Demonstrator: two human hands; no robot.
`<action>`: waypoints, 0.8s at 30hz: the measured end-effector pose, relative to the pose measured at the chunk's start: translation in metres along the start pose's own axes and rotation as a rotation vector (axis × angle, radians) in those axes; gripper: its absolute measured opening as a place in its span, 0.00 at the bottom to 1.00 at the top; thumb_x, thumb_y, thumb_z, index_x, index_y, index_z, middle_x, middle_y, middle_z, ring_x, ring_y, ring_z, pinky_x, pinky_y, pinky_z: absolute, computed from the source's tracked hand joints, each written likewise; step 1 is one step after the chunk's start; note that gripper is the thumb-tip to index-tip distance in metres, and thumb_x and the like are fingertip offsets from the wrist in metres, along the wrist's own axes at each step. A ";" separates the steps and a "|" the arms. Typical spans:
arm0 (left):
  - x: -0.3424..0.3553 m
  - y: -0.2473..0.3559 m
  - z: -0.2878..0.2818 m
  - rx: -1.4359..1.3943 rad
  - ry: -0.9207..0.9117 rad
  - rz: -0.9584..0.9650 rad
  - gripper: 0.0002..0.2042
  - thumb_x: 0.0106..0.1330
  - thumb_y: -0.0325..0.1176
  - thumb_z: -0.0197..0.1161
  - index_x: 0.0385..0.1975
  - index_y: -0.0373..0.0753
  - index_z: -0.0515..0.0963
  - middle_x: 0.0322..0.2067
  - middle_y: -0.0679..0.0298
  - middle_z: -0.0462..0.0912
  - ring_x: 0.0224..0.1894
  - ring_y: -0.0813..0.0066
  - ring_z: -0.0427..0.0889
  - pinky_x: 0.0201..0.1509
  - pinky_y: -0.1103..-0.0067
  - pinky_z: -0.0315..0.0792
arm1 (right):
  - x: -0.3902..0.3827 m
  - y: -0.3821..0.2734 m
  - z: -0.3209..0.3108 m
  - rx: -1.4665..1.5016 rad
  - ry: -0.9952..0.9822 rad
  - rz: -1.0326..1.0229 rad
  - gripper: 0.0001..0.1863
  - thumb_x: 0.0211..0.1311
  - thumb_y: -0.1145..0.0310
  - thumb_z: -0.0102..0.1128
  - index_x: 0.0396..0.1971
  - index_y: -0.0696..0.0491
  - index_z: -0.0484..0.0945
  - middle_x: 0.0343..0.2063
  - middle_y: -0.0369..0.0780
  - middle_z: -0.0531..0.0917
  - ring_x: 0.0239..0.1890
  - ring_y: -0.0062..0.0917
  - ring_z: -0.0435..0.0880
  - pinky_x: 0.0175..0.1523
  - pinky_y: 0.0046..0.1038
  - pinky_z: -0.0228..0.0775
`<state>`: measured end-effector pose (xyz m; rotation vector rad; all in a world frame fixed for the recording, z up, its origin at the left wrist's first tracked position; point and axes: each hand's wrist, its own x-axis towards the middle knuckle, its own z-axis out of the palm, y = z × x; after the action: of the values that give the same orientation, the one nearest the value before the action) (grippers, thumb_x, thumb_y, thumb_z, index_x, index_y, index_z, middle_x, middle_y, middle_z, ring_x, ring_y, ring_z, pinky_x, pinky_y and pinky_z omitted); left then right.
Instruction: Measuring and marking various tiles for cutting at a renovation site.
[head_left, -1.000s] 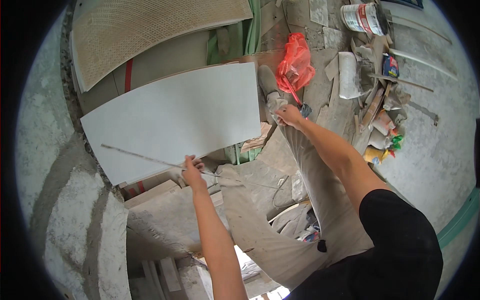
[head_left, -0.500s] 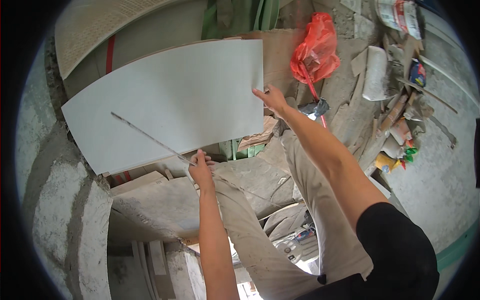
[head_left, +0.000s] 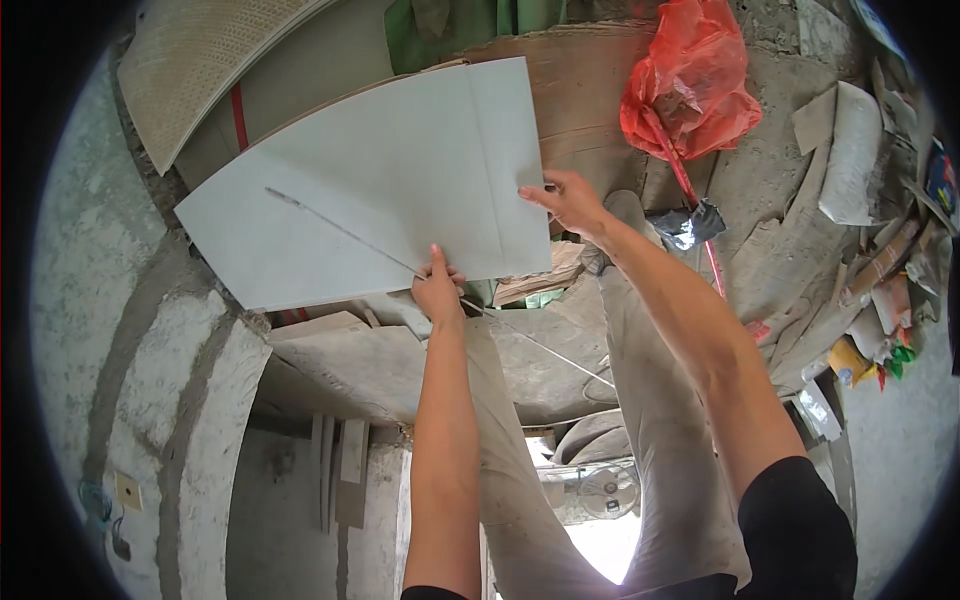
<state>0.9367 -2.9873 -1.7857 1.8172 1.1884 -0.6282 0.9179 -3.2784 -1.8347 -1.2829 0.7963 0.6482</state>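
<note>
My left hand [head_left: 438, 288] is closed on a long, thin rod [head_left: 340, 227] at the lower edge of a pale sheet board [head_left: 370, 160]; its thumb lies against the board. The rod crosses the board diagonally and runs down between my legs. My right hand [head_left: 570, 208] grips the board's right edge, thumb on its face. A faint upright line runs near that edge; I cannot tell whether it is a second sheet.
A patterned board [head_left: 210, 70] lies upper left, a red plastic bag [head_left: 690, 75] and red bar [head_left: 712, 262] upper right. Scraps, a white bundle [head_left: 848, 155] and cardboard lie at the right. A rough concrete wall [head_left: 110, 220] is at the left; my legs are below.
My right hand has left my leg and taken the board's right edge. My left hand has moved up with the rod. The view has shifted.
</note>
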 end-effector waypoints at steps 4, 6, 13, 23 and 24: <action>-0.026 -0.007 0.030 0.030 -0.073 -0.008 0.25 0.75 0.54 0.73 0.34 0.36 0.75 0.26 0.63 0.82 0.20 0.78 0.80 0.18 0.82 0.68 | -0.012 0.006 -0.051 -0.089 0.040 -0.006 0.26 0.70 0.45 0.76 0.47 0.57 0.89 0.27 0.34 0.86 0.26 0.17 0.78 0.31 0.27 0.70; -0.035 -0.013 0.046 0.125 -0.106 0.058 0.25 0.74 0.54 0.73 0.33 0.36 0.76 0.25 0.62 0.82 0.21 0.77 0.81 0.19 0.80 0.69 | -0.011 0.009 -0.076 -0.101 0.066 -0.055 0.26 0.69 0.45 0.76 0.47 0.57 0.89 0.27 0.33 0.85 0.27 0.16 0.77 0.32 0.27 0.69; -0.070 -0.024 0.077 0.131 -0.297 0.086 0.25 0.77 0.54 0.69 0.39 0.31 0.83 0.27 0.61 0.85 0.19 0.73 0.85 0.22 0.77 0.75 | -0.019 0.012 -0.134 -0.175 0.020 -0.002 0.22 0.75 0.50 0.71 0.50 0.55 0.89 0.34 0.30 0.86 0.34 0.15 0.79 0.38 0.27 0.71; -0.009 0.083 -0.042 0.022 -0.157 0.061 0.19 0.82 0.49 0.63 0.45 0.35 0.85 0.29 0.64 0.85 0.20 0.79 0.81 0.21 0.80 0.68 | -0.052 0.001 -0.132 -0.142 0.199 0.066 0.21 0.77 0.56 0.70 0.59 0.55 0.86 0.44 0.33 0.90 0.46 0.19 0.86 0.48 0.27 0.78; 0.015 0.096 -0.069 0.011 -0.080 0.097 0.19 0.81 0.49 0.64 0.44 0.36 0.85 0.29 0.64 0.84 0.21 0.79 0.81 0.19 0.80 0.67 | -0.052 -0.002 -0.122 -0.375 0.388 -0.070 0.20 0.77 0.56 0.69 0.57 0.55 0.85 0.44 0.36 0.90 0.45 0.22 0.87 0.48 0.29 0.79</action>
<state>1.0268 -2.9381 -1.7254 1.8296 1.0392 -0.6472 0.8701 -3.3980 -1.8028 -1.8061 0.9688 0.5114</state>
